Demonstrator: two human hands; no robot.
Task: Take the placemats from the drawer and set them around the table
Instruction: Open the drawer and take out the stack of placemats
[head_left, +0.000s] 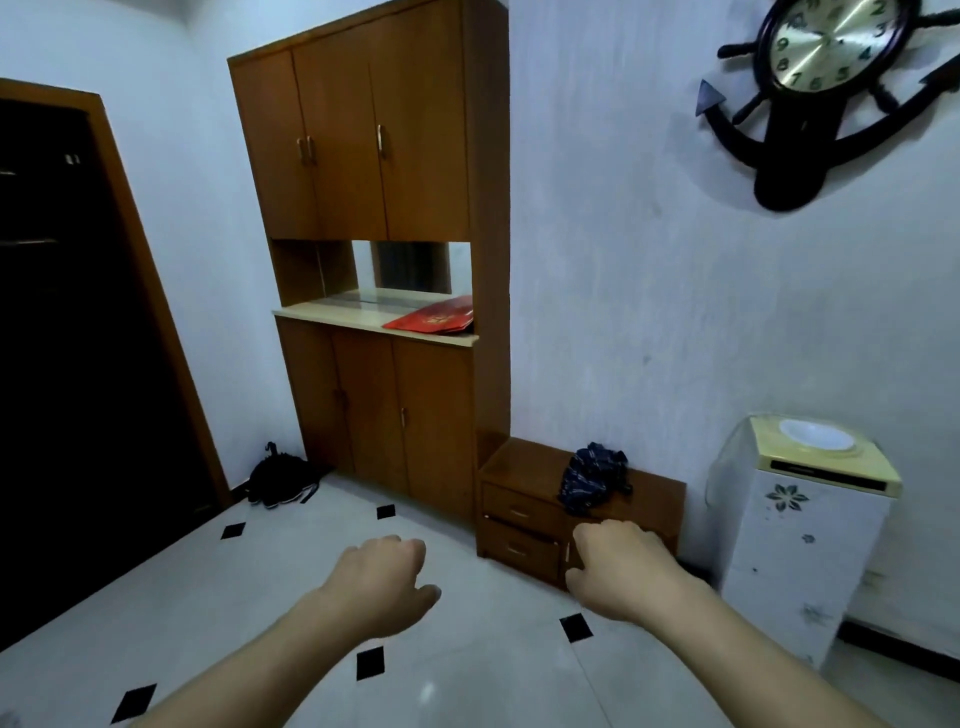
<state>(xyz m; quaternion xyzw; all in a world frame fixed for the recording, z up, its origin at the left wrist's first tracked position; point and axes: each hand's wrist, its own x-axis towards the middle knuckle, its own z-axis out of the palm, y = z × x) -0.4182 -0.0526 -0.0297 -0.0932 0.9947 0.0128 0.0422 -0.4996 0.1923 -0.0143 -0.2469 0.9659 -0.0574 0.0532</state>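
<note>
Head view: both arms reach out low over the tiled floor. The left hand (382, 577) at 6 o'clock is curled into a loose fist with the thumb showing, nothing in it; the right hand (618, 564) at 5 o'clock is curled the same way, nothing visible in it. It hangs in front of the low chest (524, 462), though whether it touches the wood I cannot tell.

The placemats are nowhere to be seen; by my reckoning they lie behind one of the two closed fronts on the chest's left half, the upper drawer (517, 512) or the lower drawer (519, 548), both at 9 o'clock of the right hand; no table is in view.

So the step in hand looks like the approach and the pull. To do it well, get down close, uncurl the right hand's fingers and hook the small metal handle squarely in its middle; draw straight out toward 6 o'clock so the drawer does not skew or jam; keep the left hand free to steady the chest or lift the mats out flat. Mind the dark blue bundle (592, 475) on top, at 12 o'clock of the right hand; it sits near the front edge, and a jolt might bring it down. Try the upper drawer first; if bare, the lower.
</note>
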